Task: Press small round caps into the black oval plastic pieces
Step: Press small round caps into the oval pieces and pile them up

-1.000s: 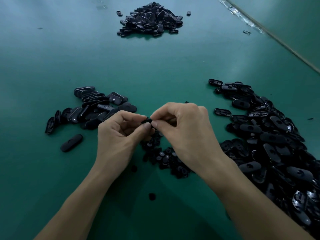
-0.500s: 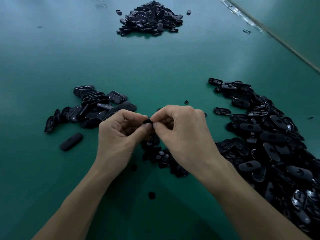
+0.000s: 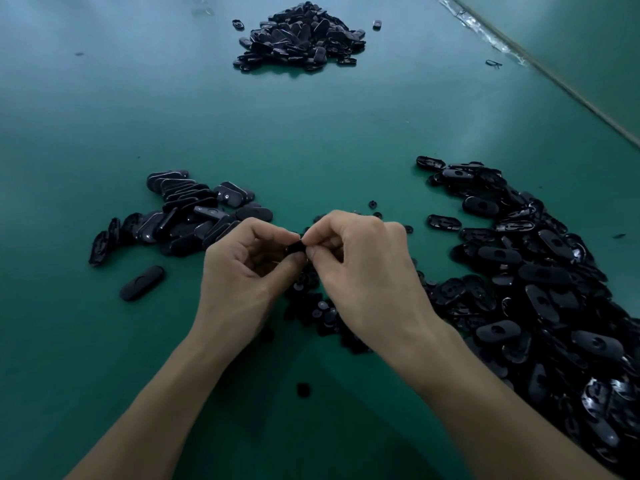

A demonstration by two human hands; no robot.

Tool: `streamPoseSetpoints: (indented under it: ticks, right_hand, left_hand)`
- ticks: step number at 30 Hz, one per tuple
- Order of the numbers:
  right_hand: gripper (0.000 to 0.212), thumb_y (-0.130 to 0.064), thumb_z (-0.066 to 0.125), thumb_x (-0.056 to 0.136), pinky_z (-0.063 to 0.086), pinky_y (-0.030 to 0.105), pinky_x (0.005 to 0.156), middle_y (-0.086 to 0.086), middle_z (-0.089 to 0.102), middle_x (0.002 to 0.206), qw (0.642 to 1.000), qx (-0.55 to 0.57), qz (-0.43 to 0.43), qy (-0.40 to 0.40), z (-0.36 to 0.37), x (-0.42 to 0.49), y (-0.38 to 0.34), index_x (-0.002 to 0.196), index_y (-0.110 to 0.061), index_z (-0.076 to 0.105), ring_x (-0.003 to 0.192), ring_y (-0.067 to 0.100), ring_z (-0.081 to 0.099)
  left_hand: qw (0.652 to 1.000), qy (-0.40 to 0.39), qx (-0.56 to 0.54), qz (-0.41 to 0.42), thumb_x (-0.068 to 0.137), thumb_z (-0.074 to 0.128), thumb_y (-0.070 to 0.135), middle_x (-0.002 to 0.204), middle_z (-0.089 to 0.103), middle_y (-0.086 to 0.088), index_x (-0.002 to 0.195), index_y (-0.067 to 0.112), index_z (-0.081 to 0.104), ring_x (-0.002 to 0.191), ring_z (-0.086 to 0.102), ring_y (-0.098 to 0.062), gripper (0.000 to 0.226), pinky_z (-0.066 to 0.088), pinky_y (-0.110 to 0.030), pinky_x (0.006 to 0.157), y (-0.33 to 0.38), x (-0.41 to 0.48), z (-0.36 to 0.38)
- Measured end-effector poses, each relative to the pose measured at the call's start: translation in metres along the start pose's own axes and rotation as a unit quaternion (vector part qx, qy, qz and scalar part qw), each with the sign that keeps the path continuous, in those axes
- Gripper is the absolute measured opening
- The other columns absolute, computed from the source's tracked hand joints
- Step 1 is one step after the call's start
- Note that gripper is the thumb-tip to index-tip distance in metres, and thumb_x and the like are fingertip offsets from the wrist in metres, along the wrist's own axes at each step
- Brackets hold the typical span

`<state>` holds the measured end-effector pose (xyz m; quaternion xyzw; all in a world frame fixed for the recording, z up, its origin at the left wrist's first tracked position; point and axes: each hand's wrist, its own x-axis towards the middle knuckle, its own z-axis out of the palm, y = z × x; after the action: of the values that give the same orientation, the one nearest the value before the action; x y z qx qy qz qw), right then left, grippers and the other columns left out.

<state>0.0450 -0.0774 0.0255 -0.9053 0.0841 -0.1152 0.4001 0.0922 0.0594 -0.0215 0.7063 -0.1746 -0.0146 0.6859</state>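
Both hands met above the tabletop (image 3: 104, 341): left hand (image 3: 242, 271) and right hand (image 3: 363, 271) pinched one small black piece (image 3: 295, 246), seemingly mid-press; next called for firm, squared thumb pressure.

Factory assembly bench (hand piecework), wide green mat (image 3: 311, 126), separate heaps of identical black oval pieces (image 3: 540, 275)

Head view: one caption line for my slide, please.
Left hand and right hand pinch one black piece over scattered round caps.
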Motion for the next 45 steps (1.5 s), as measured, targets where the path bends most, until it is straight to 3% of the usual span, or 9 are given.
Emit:
streamPoseSetpoints:
  ticks: [3,10,15,20,23,26,29,39,45]
  right_hand:
    - [0.012,-0.012,0.064,0.095,0.057,0.041,0.074,-0.002,0.071,0.083,1.0,-0.015,-0.01,-0.013,-0.001,-0.001,-0.004,0.098,-0.02,0.072,0.08,0.02,0.067]
    - [0.026,-0.004,0.055,0.094,0.056,0.044,0.079,0.006,0.069,0.092,0.996,-0.073,-0.026,-0.05,-0.005,-0.004,-0.013,0.106,-0.022,0.07,0.086,0.03,0.065]
    - [0.02,-0.014,0.06,0.095,0.054,0.039,0.086,0.0,0.069,0.1,0.994,-0.079,-0.042,-0.062,-0.011,0.002,-0.009,0.107,-0.025,0.073,0.095,0.021,0.064]
    - [0.022,-0.022,0.065,0.095,0.046,0.032,0.099,-0.008,0.069,0.113,0.988,-0.109,-0.062,-0.087,-0.022,0.014,0.001,0.116,-0.027,0.071,0.11,0.013,0.058]
    - [0.016,-0.019,0.068,0.093,0.054,0.026,0.088,-0.012,0.074,0.093,0.991,-0.041,-0.048,-0.121,-0.026,0.019,0.007,0.104,-0.026,0.076,0.091,0.001,0.066]
    - [0.012,-0.016,0.072,0.089,0.049,0.008,0.073,-0.015,0.074,0.08,0.991,0.002,-0.05,-0.123,-0.028,0.021,0.013,0.095,-0.024,0.078,0.079,-0.007,0.066]
    - [0.011,-0.013,0.073,0.085,0.044,0.002,0.064,-0.015,0.072,0.072,0.991,0.027,-0.044,-0.123,-0.028,0.021,0.015,0.088,-0.023,0.077,0.07,-0.011,0.065]
    - [0.009,-0.016,0.073,0.083,0.045,0.007,0.056,-0.014,0.072,0.069,0.992,0.088,-0.008,-0.092,-0.017,0.014,0.019,0.082,-0.026,0.074,0.063,-0.006,0.064]
    - [0.01,-0.016,0.075,0.083,0.054,0.015,0.067,-0.015,0.074,0.074,0.987,0.109,-0.01,-0.118,-0.022,0.02,0.021,0.085,-0.026,0.076,0.07,-0.004,0.069]
  left_hand:
    - [1.0,-0.001,0.023,0.014,0.083,0.075,-0.006,0.085,0.074,0.004,0.088,0.021,0.065,0.075,0.071,-0.009,0.029,0.055,-0.018,0.07,0.0,-0.001,0.001]
    - [0.998,0.014,0.059,0.032,0.081,0.073,0.015,0.082,0.071,0.008,0.087,0.024,0.062,0.072,0.068,-0.008,0.016,0.054,-0.019,0.066,0.001,0.001,0.001]
    - [0.999,0.018,0.043,0.01,0.08,0.074,0.008,0.08,0.071,-0.001,0.089,0.024,0.06,0.066,0.065,-0.009,0.023,0.054,-0.024,0.061,-0.001,0.0,0.004]
    - [1.0,-0.002,-0.013,-0.004,0.081,0.076,0.007,0.08,0.073,0.009,0.094,0.026,0.061,0.071,0.065,-0.002,0.027,0.052,-0.016,0.065,-0.001,0.0,0.004]
    - [0.999,-0.003,-0.042,-0.015,0.078,0.076,0.013,0.08,0.074,0.006,0.096,0.023,0.062,0.072,0.067,-0.003,0.025,0.053,-0.015,0.067,0.0,0.0,0.003]
    - [0.998,-0.004,-0.059,-0.023,0.074,0.075,0.015,0.081,0.076,0.005,0.097,0.019,0.064,0.073,0.069,-0.003,0.025,0.054,-0.015,0.068,0.001,0.001,0.003]
    - [0.999,-0.009,-0.051,-0.014,0.074,0.075,0.013,0.083,0.077,0.007,0.094,0.019,0.07,0.076,0.07,-0.003,0.021,0.055,-0.015,0.072,0.0,0.001,0.004]
    - [0.996,-0.022,-0.076,-0.031,0.074,0.076,0.013,0.085,0.078,0.002,0.087,0.029,0.08,0.073,0.072,-0.007,0.021,0.056,-0.017,0.071,-0.002,0.002,0.001]
    - [0.993,-0.01,-0.106,-0.042,0.074,0.076,0.011,0.083,0.078,0.001,0.087,0.024,0.08,0.072,0.072,-0.008,0.019,0.056,-0.017,0.068,-0.001,0.003,0.001]
